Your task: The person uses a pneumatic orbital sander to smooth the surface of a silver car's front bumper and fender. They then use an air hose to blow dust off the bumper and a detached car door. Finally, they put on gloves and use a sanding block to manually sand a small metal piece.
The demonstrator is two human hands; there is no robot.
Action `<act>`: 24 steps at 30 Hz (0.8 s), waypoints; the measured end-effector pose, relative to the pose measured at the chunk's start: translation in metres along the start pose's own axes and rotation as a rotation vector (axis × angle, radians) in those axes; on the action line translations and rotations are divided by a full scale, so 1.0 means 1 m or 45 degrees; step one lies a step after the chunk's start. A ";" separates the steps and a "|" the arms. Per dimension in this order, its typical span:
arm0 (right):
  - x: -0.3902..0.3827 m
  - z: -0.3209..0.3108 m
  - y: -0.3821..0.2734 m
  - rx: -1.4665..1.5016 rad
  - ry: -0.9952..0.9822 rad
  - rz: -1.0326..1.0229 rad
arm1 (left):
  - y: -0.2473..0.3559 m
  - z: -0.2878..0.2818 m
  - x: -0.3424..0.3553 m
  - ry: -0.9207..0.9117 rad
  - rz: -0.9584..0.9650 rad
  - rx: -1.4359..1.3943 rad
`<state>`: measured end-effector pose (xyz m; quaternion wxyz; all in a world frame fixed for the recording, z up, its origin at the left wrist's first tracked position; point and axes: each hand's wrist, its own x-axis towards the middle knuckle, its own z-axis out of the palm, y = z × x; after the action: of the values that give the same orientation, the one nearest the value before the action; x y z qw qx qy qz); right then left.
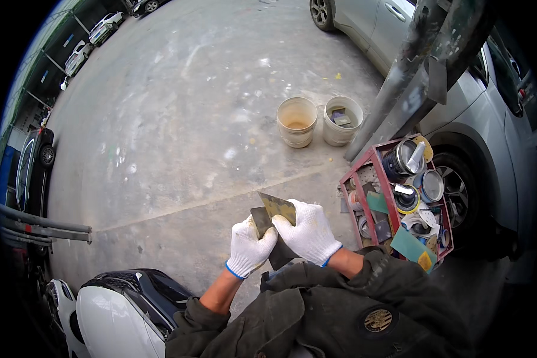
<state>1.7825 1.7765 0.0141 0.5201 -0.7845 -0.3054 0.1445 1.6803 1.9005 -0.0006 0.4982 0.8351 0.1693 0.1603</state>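
Note:
Both my hands wear white knit gloves with blue cuffs and meet in front of my body. My left hand is closed around a thin dark putty spreader, its flat blade pointing up. Pinched in my right hand is a second putty spreader, a thin blade smeared with yellowish putty. The two blades overlap where the hands come together, the right one higher. Whether their faces touch I cannot tell. My fingers hide the lower ends of both.
To my right stands a red metal cart crowded with cans, tape and green sheets. Beyond are a white bucket and another bucket holding flat pieces. A grey post and silver car flank the cart. A white car part lies at lower left.

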 end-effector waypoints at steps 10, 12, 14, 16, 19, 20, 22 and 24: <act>0.024 -0.007 0.004 0.227 -0.141 -0.009 | -0.021 -0.002 0.005 -0.259 -0.331 -0.499; 0.019 0.003 0.023 0.328 -0.038 0.112 | -0.040 0.005 0.007 -0.157 -0.400 -0.624; 0.012 0.011 0.035 0.429 -0.016 0.218 | -0.045 0.009 0.009 -0.141 -0.490 -0.692; 0.005 0.015 0.031 0.633 0.048 0.352 | -0.045 0.012 0.008 -0.193 -0.613 -0.691; 0.006 0.014 0.030 1.083 0.077 0.547 | -0.039 0.019 0.011 -0.213 -0.867 -1.250; 0.006 0.011 0.029 1.257 0.080 0.637 | -0.031 0.019 0.013 -0.294 -0.816 -1.407; 0.009 0.007 0.027 1.504 0.079 0.801 | -0.039 0.028 0.013 -0.250 -0.616 -1.139; 0.011 0.007 0.038 1.778 -0.043 0.944 | -0.033 0.030 0.016 -0.179 -0.481 -1.150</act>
<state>1.7999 1.7783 -0.0224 0.8053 -0.3249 0.1295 0.4787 1.7033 1.8986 -0.0420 0.8410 0.4992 0.1974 0.0678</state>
